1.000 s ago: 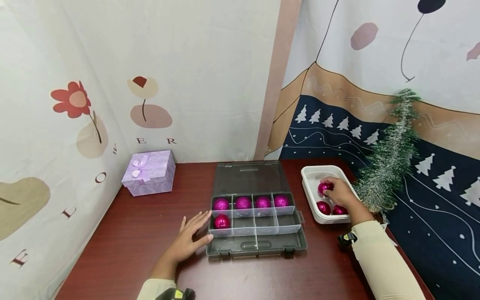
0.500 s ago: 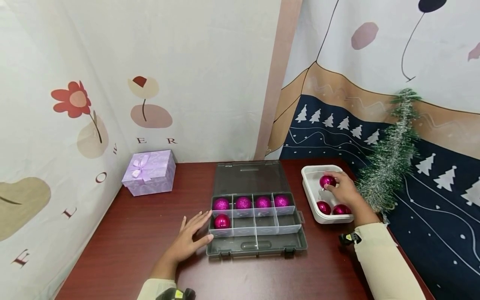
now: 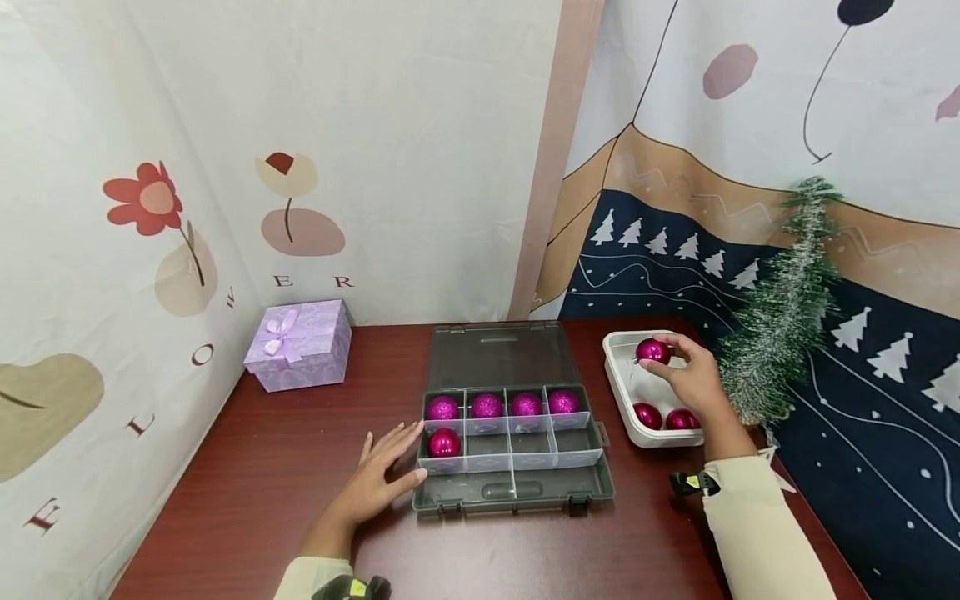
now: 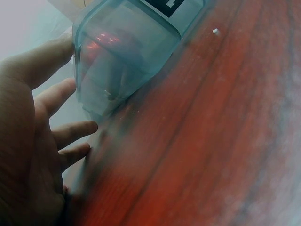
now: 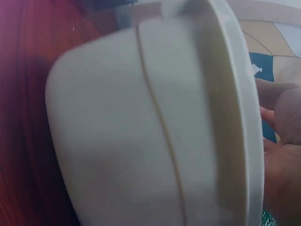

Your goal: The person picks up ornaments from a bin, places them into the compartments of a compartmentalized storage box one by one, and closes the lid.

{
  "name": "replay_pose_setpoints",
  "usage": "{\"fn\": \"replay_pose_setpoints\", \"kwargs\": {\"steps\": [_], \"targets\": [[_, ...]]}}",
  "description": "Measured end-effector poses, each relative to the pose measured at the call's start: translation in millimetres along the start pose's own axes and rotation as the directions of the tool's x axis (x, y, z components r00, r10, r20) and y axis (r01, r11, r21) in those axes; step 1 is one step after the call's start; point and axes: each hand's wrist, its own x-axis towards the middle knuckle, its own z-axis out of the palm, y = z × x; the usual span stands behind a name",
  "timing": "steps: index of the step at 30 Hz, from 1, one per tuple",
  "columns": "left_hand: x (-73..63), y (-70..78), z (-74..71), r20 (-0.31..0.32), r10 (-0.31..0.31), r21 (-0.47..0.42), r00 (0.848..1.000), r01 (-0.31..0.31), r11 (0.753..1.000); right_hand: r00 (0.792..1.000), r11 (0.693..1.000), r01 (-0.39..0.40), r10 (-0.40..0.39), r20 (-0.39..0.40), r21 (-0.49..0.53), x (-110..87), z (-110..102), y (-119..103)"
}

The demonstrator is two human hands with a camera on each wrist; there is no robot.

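Note:
My right hand [image 3: 693, 375] pinches a shiny magenta Christmas ball [image 3: 653, 351] above the white tub [image 3: 618, 392], where two more shiny balls [image 3: 647, 416] lie at the near end. In the right wrist view the tub's wall [image 5: 131, 132] hides the held ball and most of the fingers. My left hand [image 3: 375, 483] rests with fingers spread against the left side of the grey divided box [image 3: 468, 492], and the left wrist view shows fingertips touching its clear wall [image 4: 127, 52]. Glittery balls [image 3: 486, 406] fill the back row of compartments. One shiny ball [image 3: 445, 442] sits in the second row's left compartment.
The box's lid [image 3: 498, 354] lies folded back behind it. A lilac gift box [image 3: 300, 346] with a bow stands at the back left of the brown table [image 3: 262, 467]. To the right of the tub is a small frosted Christmas tree [image 3: 783, 325], near the printed backdrop.
My right hand has lifted the ball from among the others in the tub and shifted it slightly toward the tub's far end. The left hand stays in place on the box.

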Motion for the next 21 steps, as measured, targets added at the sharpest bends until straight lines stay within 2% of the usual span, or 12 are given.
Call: {"fn": "replay_pose_setpoints", "kwargs": {"steps": [5, 10, 16, 21], "targets": [[0.8, -0.4, -0.4, -0.003, 0.005, -0.002, 1.000, -0.005, 1.000, 0.999, 0.997, 0.000, 0.002, -0.034, 0.077, -4.6, 4.9, -9.0], [1.5, -0.2, -1.0, 0.002, 0.000, 0.004, 1.000, 0.000, 1.000, 0.997, 0.990, 0.059, -0.051, -0.061, 0.130, -8.0, 14.6, -16.8], [0.9, 0.4, -1.3, 0.009, -0.008, 0.006, 1.000, 0.008, 1.000, 0.989, 0.953, 0.136, -0.116, -0.087, 0.270, -15.0, 33.5, -29.5], [0.6, 0.6, -1.1, 0.009, -0.008, 0.011, 1.000, 0.007, 1.000, 0.979, 0.929, 0.201, -0.181, -0.092, 0.309, -20.3, 45.0, -42.8]]}}
